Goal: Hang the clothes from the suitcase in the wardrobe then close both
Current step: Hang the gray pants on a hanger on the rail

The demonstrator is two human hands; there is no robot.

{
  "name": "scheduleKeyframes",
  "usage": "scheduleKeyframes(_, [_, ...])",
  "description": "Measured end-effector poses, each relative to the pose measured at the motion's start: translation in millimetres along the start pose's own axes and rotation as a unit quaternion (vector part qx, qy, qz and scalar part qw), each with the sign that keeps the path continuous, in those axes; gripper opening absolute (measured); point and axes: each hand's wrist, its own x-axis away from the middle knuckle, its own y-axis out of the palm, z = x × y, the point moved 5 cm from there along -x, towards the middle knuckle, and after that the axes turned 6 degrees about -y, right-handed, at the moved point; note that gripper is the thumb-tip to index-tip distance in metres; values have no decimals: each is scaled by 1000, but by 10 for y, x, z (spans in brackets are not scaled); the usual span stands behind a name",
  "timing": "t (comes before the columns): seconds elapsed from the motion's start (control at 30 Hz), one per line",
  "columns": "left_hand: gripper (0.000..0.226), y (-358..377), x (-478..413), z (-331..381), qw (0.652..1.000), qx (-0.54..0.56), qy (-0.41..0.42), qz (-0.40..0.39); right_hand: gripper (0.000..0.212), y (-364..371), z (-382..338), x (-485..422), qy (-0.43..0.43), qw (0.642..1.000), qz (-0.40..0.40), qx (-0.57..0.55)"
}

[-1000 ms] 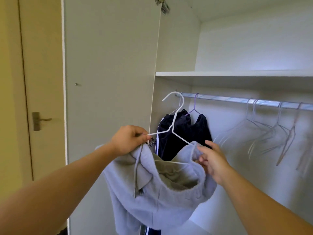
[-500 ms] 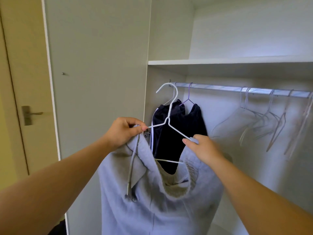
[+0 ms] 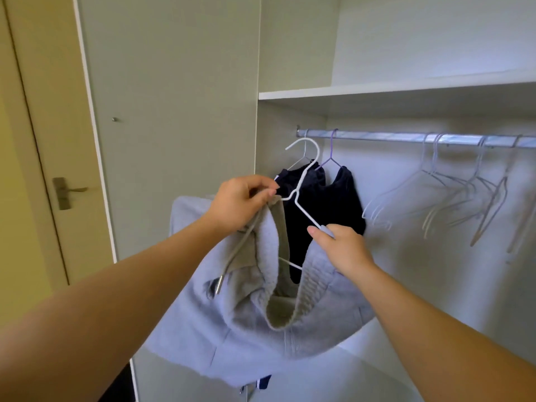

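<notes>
Since half a second ago my left hand (image 3: pixel 240 203) has risen towards the neck of the white hanger (image 3: pixel 303 177), drawing the garment's edge up with it; my right hand (image 3: pixel 345 248) has barely shifted.

Left hand, centre of frame: fingers curled, pinching the hem of the pale grey garment (image 3: pixel 232 320) against the hanger's left arm. A drawstring (image 3: pixel 235 256) dangles below the knuckles.

Right hand, just lower right of centre: thumb and fingers clamped on the end of the hanger's right arm, with the garment's ribbed edge beneath the palm.

The hanger is tilted, its lower bar inside the garment's opening. Its hook sits close under the left end of the rail (image 3: pixel 406 139), not over it. The garment sags between both hands, across the lower centre.

Behind it, dark clothes (image 3: pixel 322 204) hang from the rail on a purple hanger. Bare hangers (image 3: pixel 452 192) are bunched at right. A shelf (image 3: pixel 406 88) runs above the rail. The wardrobe door (image 3: pixel 174 111) stands open at left, a room door handle (image 3: pixel 68 192) beyond.
</notes>
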Motion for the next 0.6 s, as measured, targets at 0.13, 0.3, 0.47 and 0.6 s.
scheduleKeyframes(0.13, [44,6,-6,-187,973,-224,-13,-54,55,-59,67,-64,-3,997,24,-79])
scheduleKeyframes(0.3, [41,54,-46,-270,940,-308,-57,-135,55,-97,9,-86,-39,996,-2,-75])
scheduleKeyframes(0.47, [25,59,-85,-256,988,-101,-71,-96,33,-277,10,-61,-61,996,21,-56])
scheduleKeyframes(0.6, [24,137,-45,-284,986,-119,-100,-68,30,-319,34,-75,-41,998,-27,-28])
